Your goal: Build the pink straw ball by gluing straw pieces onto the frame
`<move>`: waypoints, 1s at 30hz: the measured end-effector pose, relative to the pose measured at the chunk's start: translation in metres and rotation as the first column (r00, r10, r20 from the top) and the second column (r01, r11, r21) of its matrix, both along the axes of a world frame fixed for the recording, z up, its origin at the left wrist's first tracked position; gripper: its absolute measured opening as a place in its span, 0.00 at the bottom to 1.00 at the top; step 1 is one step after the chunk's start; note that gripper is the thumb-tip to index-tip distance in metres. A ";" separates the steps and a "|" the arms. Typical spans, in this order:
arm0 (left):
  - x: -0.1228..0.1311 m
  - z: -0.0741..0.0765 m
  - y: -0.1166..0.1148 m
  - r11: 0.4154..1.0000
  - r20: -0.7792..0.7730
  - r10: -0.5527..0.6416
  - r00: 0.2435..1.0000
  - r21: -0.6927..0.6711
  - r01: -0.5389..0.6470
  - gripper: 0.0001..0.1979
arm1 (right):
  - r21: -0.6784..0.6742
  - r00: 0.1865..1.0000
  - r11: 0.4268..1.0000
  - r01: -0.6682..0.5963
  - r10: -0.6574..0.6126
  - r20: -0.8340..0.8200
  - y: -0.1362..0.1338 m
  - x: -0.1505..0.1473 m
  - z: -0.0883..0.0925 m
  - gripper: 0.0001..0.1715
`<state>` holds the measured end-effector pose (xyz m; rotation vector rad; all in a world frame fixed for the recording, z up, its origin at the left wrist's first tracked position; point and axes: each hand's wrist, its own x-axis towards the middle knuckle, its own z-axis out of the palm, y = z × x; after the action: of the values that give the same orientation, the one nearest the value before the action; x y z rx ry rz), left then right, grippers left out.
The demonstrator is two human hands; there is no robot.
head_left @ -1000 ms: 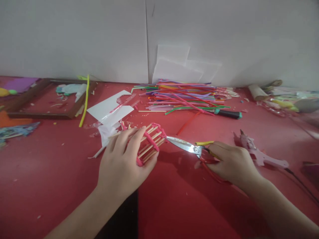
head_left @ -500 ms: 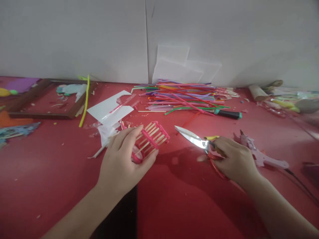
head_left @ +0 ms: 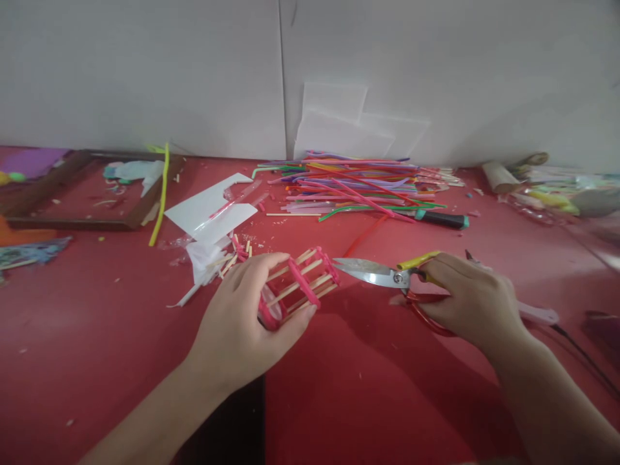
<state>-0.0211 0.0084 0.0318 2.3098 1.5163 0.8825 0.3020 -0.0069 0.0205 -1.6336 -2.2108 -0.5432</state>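
Observation:
My left hand (head_left: 242, 316) is wrapped round a small cage-like craft (head_left: 303, 279) of pale wooden sticks joined by pink bands, tilted above the red table. Part of its near end is hidden by the fingers. In my right hand (head_left: 477, 300) is a pair of scissors (head_left: 375, 273) with one red handle and one yellow handle. The blades look closed or nearly so, and their tips point left, right beside the craft's far pink rim. Whether they touch it I cannot tell.
Colourful pipe cleaners (head_left: 358, 187) lie piled at the back, with a black-and-green-handled tool (head_left: 443, 219) beside them. A pink glue gun (head_left: 537, 313) is partly behind my right hand. White card (head_left: 208, 213), stick offcuts (head_left: 230, 261) and a brown frame (head_left: 72, 223) lie leftward.
The scissors have swung level, and their tips have come up to the craft's rim. My left hand and the craft have shifted slightly right and down.

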 end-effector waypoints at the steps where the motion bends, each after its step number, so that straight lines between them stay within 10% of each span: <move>1: 0.000 0.000 0.000 1.000 0.002 -0.002 1.000 -0.003 0.002 0.25 | 0.011 1.000 1.000 -0.001 0.000 0.006 0.000 0.000 0.000 0.22; 12: 0.000 0.003 -0.002 0.997 0.026 -0.080 0.996 0.014 0.080 0.25 | 0.083 0.995 0.993 -0.079 0.084 -0.057 0.002 0.005 -0.001 0.05; 30: -0.001 0.004 -0.003 0.991 0.007 -0.134 0.991 0.016 0.134 0.25 | 0.093 0.973 0.973 -0.212 0.219 -0.073 0.006 0.011 0.008 0.05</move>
<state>-0.0223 0.0056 0.0357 2.3841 1.3371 0.8692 0.3126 -0.0012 0.0290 -1.3281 -2.2355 -0.4919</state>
